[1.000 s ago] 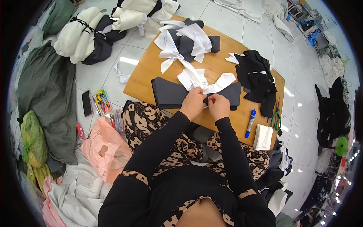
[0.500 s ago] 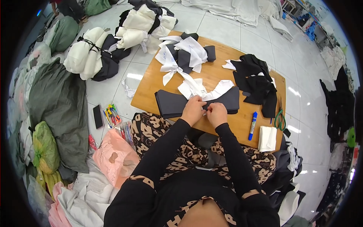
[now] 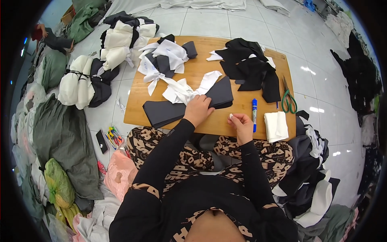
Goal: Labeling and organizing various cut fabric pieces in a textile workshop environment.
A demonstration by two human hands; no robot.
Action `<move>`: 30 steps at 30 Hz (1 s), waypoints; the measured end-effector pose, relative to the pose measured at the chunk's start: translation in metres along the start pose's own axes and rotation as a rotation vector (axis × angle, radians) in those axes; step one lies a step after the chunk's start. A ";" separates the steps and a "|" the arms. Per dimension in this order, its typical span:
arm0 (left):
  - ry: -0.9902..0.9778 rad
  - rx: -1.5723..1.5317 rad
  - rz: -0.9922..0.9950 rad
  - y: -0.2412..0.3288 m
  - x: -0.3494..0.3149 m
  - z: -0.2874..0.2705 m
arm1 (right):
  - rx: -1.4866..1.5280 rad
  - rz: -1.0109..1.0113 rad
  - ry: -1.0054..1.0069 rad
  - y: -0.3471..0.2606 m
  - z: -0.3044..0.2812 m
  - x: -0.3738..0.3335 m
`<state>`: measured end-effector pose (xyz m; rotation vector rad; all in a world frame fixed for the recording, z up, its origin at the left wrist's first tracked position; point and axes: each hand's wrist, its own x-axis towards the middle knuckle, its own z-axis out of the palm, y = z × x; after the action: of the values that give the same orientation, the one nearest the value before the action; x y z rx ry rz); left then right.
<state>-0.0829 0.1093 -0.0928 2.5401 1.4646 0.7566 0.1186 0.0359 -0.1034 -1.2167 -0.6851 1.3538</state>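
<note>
A stack of dark grey fabric pieces [image 3: 163, 112] lies on the low wooden table, with a white cloth strip [image 3: 177, 92] across its middle. My left hand [image 3: 197, 109] rests on the stack where the strip crosses it, fingers stretched out over the cloth; what lies under the palm is hidden. Near the table's front edge, to the right of the stack, my right hand [image 3: 242, 126] pinches a small white piece [image 3: 231, 116] between thumb and fingertips. Its exact kind is too small to tell.
On the table [image 3: 133, 105] are a tied dark-and-white bundle [image 3: 169, 54], black fabric pieces [image 3: 252, 70], a blue marker [image 3: 254, 115], green-handled scissors [image 3: 288, 101] and a folded white cloth [image 3: 276, 127]. White rolls [image 3: 76, 82] and a phone [image 3: 102, 141] lie on the floor at left.
My right hand has left the stack and moved right, with a small white piece in its fingertips. My left hand stays on the stack. The view has shifted, and the stack appears more tilted.
</note>
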 end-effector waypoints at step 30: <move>0.015 -0.007 0.189 0.004 0.049 0.032 | 0.072 0.062 -0.109 0.004 -0.016 0.008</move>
<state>-0.0446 0.1524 -0.1017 2.7009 1.2347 0.8053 0.1333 0.0386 -0.1138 -1.1209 -0.6732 1.4924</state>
